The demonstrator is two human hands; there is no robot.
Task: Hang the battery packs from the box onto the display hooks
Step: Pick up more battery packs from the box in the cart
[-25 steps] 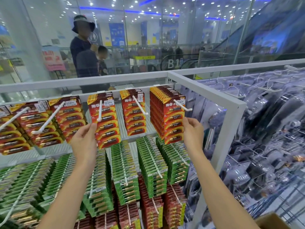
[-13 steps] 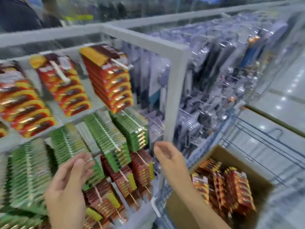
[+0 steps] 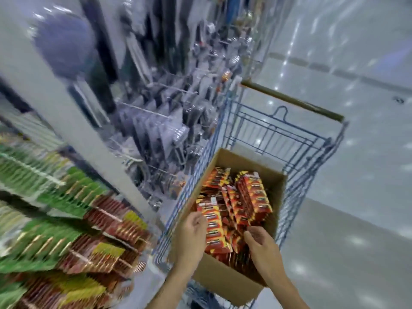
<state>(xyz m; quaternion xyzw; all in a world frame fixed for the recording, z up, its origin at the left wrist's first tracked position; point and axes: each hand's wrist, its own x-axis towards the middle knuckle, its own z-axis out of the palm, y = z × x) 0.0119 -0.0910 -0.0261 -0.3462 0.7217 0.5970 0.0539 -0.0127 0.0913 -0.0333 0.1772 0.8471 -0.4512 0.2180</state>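
An open cardboard box (image 3: 225, 279) sits in a blue wire cart and holds several red and yellow battery packs (image 3: 252, 195). Both my hands are down inside the box at its near end. My left hand (image 3: 191, 237) curls its fingers round the left edge of a front stack of packs (image 3: 215, 228). To the right of that stack, my right hand (image 3: 260, 246) hovers over the packs with loosely bent fingers and holds nothing. The display with hung green and red packs (image 3: 73, 197) is blurred at the left.
The blue wire cart (image 3: 307, 166) with a brown handle stands against the white display frame post (image 3: 66, 121). Clear blister-packed goods (image 3: 160, 130) hang on hooks beside the cart. Shiny grey floor (image 3: 356, 85) spreads to the right.
The view has swung down and right from the display hooks to the cart. Both hands left the hung packs and dropped into the box, where the left hand took hold of a stack.
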